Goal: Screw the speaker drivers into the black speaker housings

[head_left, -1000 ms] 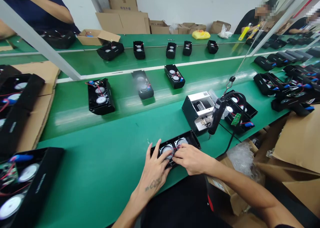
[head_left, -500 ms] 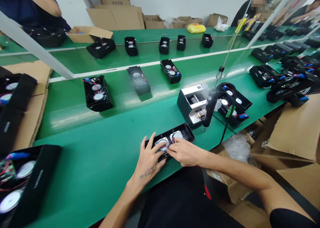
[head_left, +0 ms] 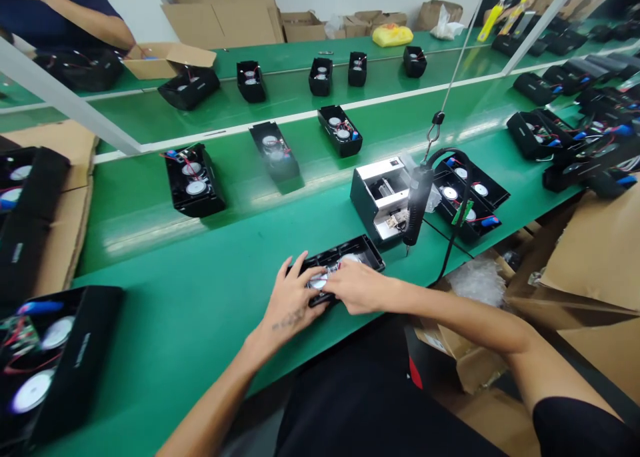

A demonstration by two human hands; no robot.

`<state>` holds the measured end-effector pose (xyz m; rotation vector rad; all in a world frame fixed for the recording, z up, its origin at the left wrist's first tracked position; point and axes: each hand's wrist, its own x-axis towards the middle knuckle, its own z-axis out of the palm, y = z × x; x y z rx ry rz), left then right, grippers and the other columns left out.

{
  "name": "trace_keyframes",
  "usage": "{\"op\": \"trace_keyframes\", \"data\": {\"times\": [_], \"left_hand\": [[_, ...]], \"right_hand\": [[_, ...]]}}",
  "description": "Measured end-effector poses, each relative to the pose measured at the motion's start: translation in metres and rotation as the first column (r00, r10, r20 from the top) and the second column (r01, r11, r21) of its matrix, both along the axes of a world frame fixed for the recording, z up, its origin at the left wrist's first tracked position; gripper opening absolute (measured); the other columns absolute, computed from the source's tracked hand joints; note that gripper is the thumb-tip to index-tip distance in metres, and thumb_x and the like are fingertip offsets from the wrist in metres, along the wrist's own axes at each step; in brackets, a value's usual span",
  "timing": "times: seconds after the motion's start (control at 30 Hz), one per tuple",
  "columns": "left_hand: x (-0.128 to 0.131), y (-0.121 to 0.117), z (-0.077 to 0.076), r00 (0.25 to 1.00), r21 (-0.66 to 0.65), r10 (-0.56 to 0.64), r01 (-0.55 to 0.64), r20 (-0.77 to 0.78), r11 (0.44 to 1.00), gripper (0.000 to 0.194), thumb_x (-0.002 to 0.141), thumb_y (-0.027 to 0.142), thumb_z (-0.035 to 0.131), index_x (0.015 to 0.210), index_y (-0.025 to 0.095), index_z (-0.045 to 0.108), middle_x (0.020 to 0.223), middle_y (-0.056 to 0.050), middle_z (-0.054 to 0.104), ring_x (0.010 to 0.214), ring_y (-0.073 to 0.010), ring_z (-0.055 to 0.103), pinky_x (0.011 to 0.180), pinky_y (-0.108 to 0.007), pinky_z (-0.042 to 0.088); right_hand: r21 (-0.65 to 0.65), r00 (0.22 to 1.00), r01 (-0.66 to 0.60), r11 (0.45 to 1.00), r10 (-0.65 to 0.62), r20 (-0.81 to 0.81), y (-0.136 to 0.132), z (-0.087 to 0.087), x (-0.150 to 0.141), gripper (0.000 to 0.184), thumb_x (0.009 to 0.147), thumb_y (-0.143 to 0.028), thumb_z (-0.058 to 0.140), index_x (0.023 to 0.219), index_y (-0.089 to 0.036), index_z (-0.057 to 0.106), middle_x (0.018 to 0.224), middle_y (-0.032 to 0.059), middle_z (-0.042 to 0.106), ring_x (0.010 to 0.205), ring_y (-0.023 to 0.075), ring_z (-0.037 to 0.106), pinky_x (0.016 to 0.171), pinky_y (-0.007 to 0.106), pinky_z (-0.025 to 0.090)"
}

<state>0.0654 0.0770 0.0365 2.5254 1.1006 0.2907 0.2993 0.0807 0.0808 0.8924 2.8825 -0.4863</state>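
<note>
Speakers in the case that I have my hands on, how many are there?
2 in view in the case: the left speaker by the left hand, the right speaker just beyond the right hand. The hands partly cover both and could hide more.

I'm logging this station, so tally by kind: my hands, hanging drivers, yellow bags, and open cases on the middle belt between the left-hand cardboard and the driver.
Hands: 2
Hanging driver: 1
Yellow bag: 1
Open cases: 3
Total: 7
</note>
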Motion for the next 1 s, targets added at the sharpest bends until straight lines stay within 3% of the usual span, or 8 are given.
{"op": "trace_keyframes", "data": {"times": [0.17, 0.3, 0.63, 0.83, 0.9, 0.93, 0.97, 1.0], "left_hand": [[-0.009, 0.053, 0.013, 0.998, -0.2, -0.056, 0.055, 0.001, 0.978, 0.026, 0.083, 0.051, 0.086, 0.076, 0.026, 0.084, 0.142, -0.003, 0.074, 0.136, -0.0348, 0.065, 0.12, -0.05, 0.049], [-0.009, 0.062, 0.019, 0.998, -0.234, -0.062, 0.064, 0.016, 0.97, 0.037, 0.078, 0.059, 0.087, 0.069, 0.024, 0.08, 0.139, -0.002, 0.074, 0.113, -0.0241, 0.072, 0.098, -0.035, 0.057], [-0.006, 0.057, 0.017, 0.997, -0.265, -0.06, 0.072, 0.052, 0.961, 0.028, 0.084, 0.055, 0.087, 0.077, 0.028, 0.084, 0.134, 0.0, 0.076, 0.116, -0.0241, 0.07, 0.102, -0.038, 0.052], [-0.008, 0.043, 0.009, 0.997, -0.195, -0.067, 0.073, 0.034, 0.978, 0.017, 0.084, 0.048, 0.089, 0.096, 0.035, 0.088, 0.135, -0.001, 0.077, 0.146, -0.038, 0.053, 0.123, -0.058, 0.039], [-0.007, 0.028, 0.005, 0.998, -0.141, -0.063, 0.066, 0.03, 0.988, 0.013, 0.084, 0.043, 0.09, 0.093, 0.033, 0.088, 0.136, -0.002, 0.077, 0.152, -0.0429, 0.047, 0.123, -0.064, 0.037], [-0.006, 0.019, 0.002, 0.998, -0.089, -0.063, 0.066, 0.028, 0.994, 0.01, 0.085, 0.039, 0.089, 0.091, 0.032, 0.087, 0.136, -0.002, 0.078, 0.153, -0.0444, 0.046, 0.123, -0.066, 0.036], [-0.005, 0.01, -0.001, 0.998, -0.021, -0.065, 0.065, 0.026, 0.998, 0.007, 0.086, 0.036, 0.088, 0.09, 0.03, 0.086, 0.136, -0.002, 0.078, 0.155, -0.0453, 0.044, 0.122, -0.067, 0.036], [-0.004, 0.002, -0.005, 0.998, 0.057, -0.065, 0.063, 0.026, 0.996, 0.005, 0.087, 0.033, 0.087, 0.089, 0.029, 0.085, 0.136, -0.002, 0.078, 0.156, -0.0456, 0.043, 0.122, -0.067, 0.036]], "right_hand": [[-0.14, 0.994, 0.086, 0.986, -0.076, 0.072, 0.04, 0.03, -0.009, 0.045, 0.093, -0.019, 0.072, 0.138, -0.02, 0.071, 0.102, 0.0114, 0.085, 0.093, 0.0321, 0.081, 0.073, 0.035, 0.046], [-0.154, 0.991, 0.117, 0.981, -0.104, 0.089, 0.043, 0.032, -0.013, 0.051, 0.092, -0.023, 0.075, 0.142, -0.018, 0.07, 0.11, 0.0129, 0.085, 0.101, 0.0337, 0.081, 0.078, 0.035, 0.049], [-0.047, 0.989, 0.147, 0.988, -0.148, -0.005, 0.036, 0.006, -0.02, 0.04, 0.092, -0.03, 0.074, 0.131, -0.025, 0.08, 0.097, 0.0102, 0.086, 0.09, 0.0336, 0.079, 0.075, 0.037, 0.047], [0.032, 0.988, 0.081, 0.996, -0.076, -0.134, 0.017, 0.004, -0.006, 0.038, 0.096, -0.021, 0.072, 0.133, -0.016, 0.074, 0.109, 0.013, 0.085, 0.097, 0.028, 0.077, 0.092, 0.042, 0.05], [0.126, 0.916, 0.179, 0.976, -0.118, -0.382, 0.005, 0.007, 0.015, 0.035, 0.098, -0.018, 0.069, 0.133, -0.016, 0.072, 0.117, 0.013, 0.084, 0.11, 0.0271, 0.076, 0.101, 0.042, 0.053], [0.174, 0.822, 0.32, 0.931, -0.182, -0.54, -0.001, 0.007, 0.028, 0.034, 0.099, -0.017, 0.067, 0.133, -0.018, 0.071, 0.122, 0.0123, 0.082, 0.116, 0.0266, 0.075, 0.104, 0.042, 0.054], [0.196, 0.681, 0.513, 0.836, -0.257, -0.686, -0.006, 0.007, 0.043, 0.033, 0.101, -0.016, 0.066, 0.133, -0.02, 0.07, 0.125, 0.0115, 0.081, 0.118, 0.0264, 0.073, 0.105, 0.043, 0.055], [0.177, 0.512, 0.706, 0.686, -0.321, -0.796, -0.009, 0.005, 0.058, 0.03, 0.101, -0.017, 0.065, 0.131, -0.022, 0.07, 0.125, 0.0112, 0.079, 0.118, 0.0269, 0.073, 0.105, 0.044, 0.057]]}}
